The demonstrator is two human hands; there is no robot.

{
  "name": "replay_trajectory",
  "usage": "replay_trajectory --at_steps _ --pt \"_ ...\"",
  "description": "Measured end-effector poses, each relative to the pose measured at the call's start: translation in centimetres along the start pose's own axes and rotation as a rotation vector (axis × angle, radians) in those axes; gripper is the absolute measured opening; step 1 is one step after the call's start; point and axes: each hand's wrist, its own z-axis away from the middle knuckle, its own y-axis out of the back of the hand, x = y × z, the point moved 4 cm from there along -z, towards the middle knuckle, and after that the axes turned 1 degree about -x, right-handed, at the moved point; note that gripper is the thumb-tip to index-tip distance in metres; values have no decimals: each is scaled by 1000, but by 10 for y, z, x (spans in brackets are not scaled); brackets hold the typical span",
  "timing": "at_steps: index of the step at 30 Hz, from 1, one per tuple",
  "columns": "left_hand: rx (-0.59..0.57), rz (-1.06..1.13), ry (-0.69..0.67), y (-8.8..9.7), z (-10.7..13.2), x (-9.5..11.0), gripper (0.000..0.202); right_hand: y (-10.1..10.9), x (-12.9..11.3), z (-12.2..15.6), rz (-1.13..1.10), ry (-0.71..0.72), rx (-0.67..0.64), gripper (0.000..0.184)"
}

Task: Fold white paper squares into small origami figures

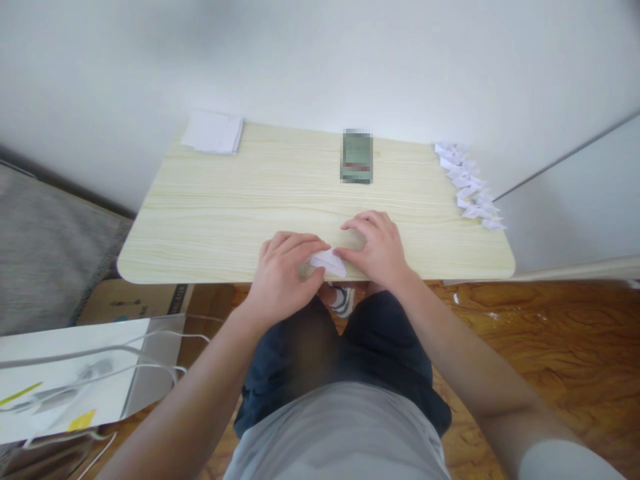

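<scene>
A small folded piece of white paper (330,263) lies at the near edge of the table, between my two hands. My left hand (284,272) holds its left side, with the fingertips at the upper edge and the thumb at the lower edge. My right hand (379,248) is curved over the tabletop on the other side. Its thumb tip touches the paper's upper right, while the fingers stay apart from the thumb with a gap between them. The underside of the paper is hidden.
The pale wood table (225,207) bears a stack of white paper (214,132) at back left and a blurred-out rectangular device (357,157) at back centre. Several folded white paper pieces (467,183) line the right edge. Left below are a white box (65,380) and cables (155,365).
</scene>
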Motion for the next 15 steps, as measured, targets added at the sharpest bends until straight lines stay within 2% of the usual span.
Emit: replay_trajectory --at_steps 2,3,6,7,13,15 --pt "-117 -31 -30 -1 -5 -5 33 1 -3 -2 11 12 15 41" --pt "-140 -49 -41 -2 -5 -5 33 2 -5 -1 12 21 20 37" --pt "-137 -91 -57 -6 -1 0 29 3 -12 8 -1 51 3 11" --pt "-130 -96 -57 -8 1 2 28 4 -14 13 -11 59 -16 8" --pt "-129 -53 -56 -12 9 6 24 8 -22 41 -59 86 -169 24" --pt "-121 -42 -51 -12 10 5 24 9 -24 45 -53 99 -187 22"
